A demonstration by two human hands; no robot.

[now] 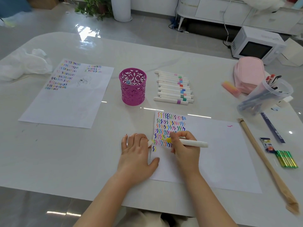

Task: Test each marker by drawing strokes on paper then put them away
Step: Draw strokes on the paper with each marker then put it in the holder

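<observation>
My right hand (183,145) grips a white marker with a yellow band (193,143), its tip down on the near sheet of paper (221,153) among rows of coloured zigzag strokes. My left hand (136,153) lies flat on the table at the paper's left edge, with the marker's white cap (150,143) tucked between its fingers. Several capped white markers (173,87) lie side by side beyond the paper. A magenta cut-out pen cup (133,86) stands left of them with one marker inside.
A second sheet with strokes (68,94) lies at the left, crumpled plastic (24,64) behind it. At the right are a pink pouch (247,72), a clear jug of pens (265,95), a wooden stick (262,161), a ruler (273,128) and small packets (286,159).
</observation>
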